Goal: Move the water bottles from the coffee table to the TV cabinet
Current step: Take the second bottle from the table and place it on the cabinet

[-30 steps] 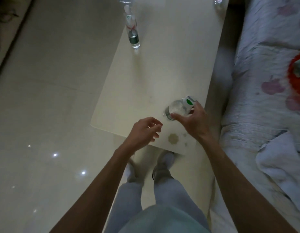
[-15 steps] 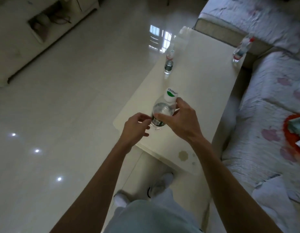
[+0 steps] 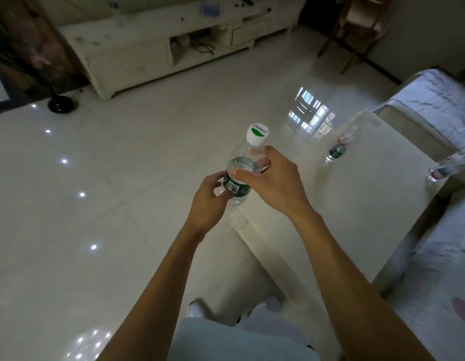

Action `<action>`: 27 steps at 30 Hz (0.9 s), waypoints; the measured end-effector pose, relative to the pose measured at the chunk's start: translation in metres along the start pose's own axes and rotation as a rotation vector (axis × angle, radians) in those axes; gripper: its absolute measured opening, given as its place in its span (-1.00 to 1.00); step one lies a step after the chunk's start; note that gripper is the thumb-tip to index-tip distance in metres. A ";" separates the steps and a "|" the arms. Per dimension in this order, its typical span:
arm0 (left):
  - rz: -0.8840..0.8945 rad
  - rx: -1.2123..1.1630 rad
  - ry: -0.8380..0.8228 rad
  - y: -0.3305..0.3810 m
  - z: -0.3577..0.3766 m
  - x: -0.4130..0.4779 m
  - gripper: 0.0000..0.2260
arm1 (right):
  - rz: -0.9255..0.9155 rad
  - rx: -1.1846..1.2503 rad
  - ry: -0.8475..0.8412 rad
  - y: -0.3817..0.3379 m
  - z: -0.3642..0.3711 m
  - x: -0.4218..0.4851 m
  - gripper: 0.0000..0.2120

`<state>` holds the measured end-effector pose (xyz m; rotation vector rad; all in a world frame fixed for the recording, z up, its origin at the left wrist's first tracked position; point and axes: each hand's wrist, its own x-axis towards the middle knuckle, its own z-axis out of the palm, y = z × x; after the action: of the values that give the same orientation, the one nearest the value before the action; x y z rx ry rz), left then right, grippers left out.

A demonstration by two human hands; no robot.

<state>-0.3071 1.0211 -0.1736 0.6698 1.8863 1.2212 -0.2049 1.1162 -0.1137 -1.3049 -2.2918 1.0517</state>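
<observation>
You are holding a water bottle (image 3: 239, 186) up in both hands, off the coffee table (image 3: 356, 217) and over its near corner. Your right hand (image 3: 275, 183) is curling thumb and fingers round the shoulder under the white cap, while your left hand (image 3: 207, 199) is gripping the green label, covering part of the lower body. Beyond your right hand two more bottles are standing on the table, one (image 3: 336, 151) blurred, the other (image 3: 446, 168) smeared. Far ahead of the grip the TV cabinet (image 3: 137, 56) is getting cut off at the top
</observation>
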 end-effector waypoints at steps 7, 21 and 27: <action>-0.008 -0.026 0.119 -0.007 -0.088 0.007 -0.55 | -0.134 -0.017 -0.091 -0.075 0.058 0.025 -0.33; -0.062 -0.125 0.174 0.002 -0.188 0.095 -0.51 | -0.317 -0.084 -0.243 -0.159 0.130 0.143 -0.30; -0.110 -0.227 0.185 0.031 -0.235 0.179 -0.43 | -0.388 -0.079 -0.317 -0.200 0.146 0.241 -0.33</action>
<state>-0.6013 1.0508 -0.1474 0.3363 1.8675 1.4387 -0.5424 1.1886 -0.0925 -0.7059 -2.6957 1.0988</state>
